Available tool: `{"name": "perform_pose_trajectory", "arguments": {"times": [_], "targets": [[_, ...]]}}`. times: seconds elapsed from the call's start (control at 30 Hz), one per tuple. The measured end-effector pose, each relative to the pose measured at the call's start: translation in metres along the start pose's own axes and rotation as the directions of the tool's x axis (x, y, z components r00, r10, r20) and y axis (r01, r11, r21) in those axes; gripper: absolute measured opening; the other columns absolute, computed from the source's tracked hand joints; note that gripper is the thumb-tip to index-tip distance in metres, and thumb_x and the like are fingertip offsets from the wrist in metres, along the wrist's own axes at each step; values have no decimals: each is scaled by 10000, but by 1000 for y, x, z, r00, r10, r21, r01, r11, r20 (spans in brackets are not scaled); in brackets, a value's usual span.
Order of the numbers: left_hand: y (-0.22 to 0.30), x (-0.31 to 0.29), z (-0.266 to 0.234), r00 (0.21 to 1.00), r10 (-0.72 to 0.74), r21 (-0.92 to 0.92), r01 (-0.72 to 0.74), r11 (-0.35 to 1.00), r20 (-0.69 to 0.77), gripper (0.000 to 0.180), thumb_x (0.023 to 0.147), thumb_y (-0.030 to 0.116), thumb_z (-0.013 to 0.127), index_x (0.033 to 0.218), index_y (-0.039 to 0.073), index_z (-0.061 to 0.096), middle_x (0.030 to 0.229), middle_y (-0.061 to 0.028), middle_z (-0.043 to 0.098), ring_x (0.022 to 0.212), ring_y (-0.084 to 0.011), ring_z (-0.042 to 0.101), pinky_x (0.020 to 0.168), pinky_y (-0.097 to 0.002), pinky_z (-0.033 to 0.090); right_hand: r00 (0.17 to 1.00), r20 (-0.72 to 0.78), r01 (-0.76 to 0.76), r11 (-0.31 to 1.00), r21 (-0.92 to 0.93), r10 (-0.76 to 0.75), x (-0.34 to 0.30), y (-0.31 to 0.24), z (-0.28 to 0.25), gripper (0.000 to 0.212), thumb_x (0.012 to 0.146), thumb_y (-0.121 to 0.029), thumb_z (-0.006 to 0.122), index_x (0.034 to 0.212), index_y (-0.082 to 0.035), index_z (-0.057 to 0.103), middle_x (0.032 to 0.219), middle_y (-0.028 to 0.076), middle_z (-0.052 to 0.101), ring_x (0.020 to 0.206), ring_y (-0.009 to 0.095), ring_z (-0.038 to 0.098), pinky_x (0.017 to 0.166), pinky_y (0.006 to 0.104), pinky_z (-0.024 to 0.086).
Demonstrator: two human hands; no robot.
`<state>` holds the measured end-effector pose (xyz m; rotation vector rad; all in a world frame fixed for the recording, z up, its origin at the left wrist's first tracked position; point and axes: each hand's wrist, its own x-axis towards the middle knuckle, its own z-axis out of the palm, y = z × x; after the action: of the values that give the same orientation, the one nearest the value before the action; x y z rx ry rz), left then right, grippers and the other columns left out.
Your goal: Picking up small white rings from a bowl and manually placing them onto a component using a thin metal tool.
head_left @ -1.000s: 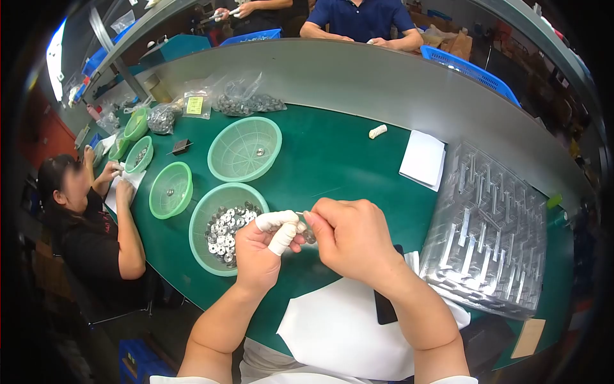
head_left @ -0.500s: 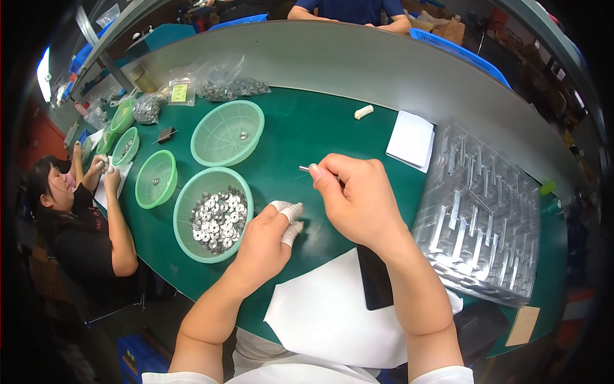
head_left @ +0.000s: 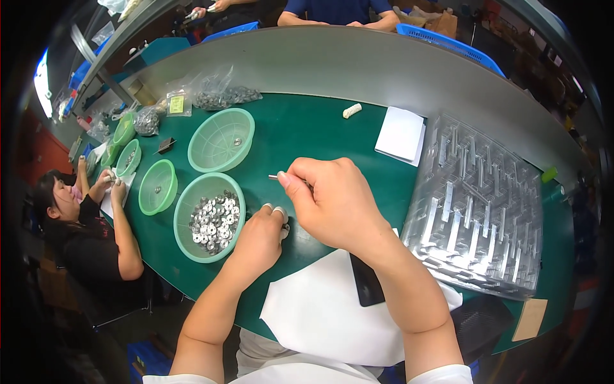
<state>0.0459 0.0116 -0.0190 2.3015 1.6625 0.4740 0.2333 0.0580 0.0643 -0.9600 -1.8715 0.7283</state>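
While both forearms came up from the lower edge, the nearest thing under them was a smooth white sheet [head_left: 320,320] lying flat on the green table mat [head_left: 307,137], with a flat black rectangular slab [head_left: 366,281] at its upper edge. The left hand [head_left: 259,240] rested knuckles-up on the mat just right of a round green mesh basket [head_left: 185,221] heaped with small shiny metal washers [head_left: 214,217]; its fingers were curled together, two tips in white finger cots, and whether they pinched anything could not be told. The right hand [head_left: 332,201] sat just above it, thumb and forefinger pressed together on a thin metal pin [head_left: 273,176] that jutted left from the fingertips, clear of the mat. To the right of that hand lay a ridged clear plastic tray [head_left: 480,205] holding silvery bars. Beyond the fingers stood two more green baskets [head_left: 220,141], nearly empty, and a white paper pad [head_left: 400,131]. Farther off, clear crinkled bags of dark parts [head_left: 220,96] lay by the grey table rim, one with a small yellow-green label [head_left: 176,104]. At the far left a seated person [head_left: 83,224] worked.
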Motion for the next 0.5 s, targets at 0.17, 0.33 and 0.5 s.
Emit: {"name": "perform_pose_trajectory", "arguments": {"times": [0.17, 0.33, 0.5], "targets": [[-3, 1, -2, 999, 35, -121, -34, 992, 12, 145, 840, -60, 653, 973, -36, 600, 878, -207, 608, 794, -382, 644, 710, -465, 524, 1000, 22, -4, 1000, 4, 4, 1, -2, -2, 280, 959, -133, 633, 716, -1, 593, 513, 125, 478, 435, 252, 392, 454, 373, 308], [10, 6, -22, 991, -115, -733, 30, 680, -66, 124, 892, -23, 704, 1014, -14, 682, 905, -98, 665, 729, -188, 626, 668, -298, 513, 999, 43, -5, 997, 81, 1, 1, 3, -1, 268, 970, -139, 628, 742, 2, 615, 513, 107, 468, 446, 196, 381, 457, 352, 305], [-8, 6, -19, 963, -209, -960, -211, -185, -171, 164, 979, 23, 653, 1125, 70, 708, 1020, -61, 707, 806, -133, 630, 710, -262, 503, 991, 132, -28, 981, 191, 2, 3, 1, -2, 263, 981, -143, 620, 763, 3, 628, 517, 74, 441, 475, 139, 360, 462, 330, 303]]}}
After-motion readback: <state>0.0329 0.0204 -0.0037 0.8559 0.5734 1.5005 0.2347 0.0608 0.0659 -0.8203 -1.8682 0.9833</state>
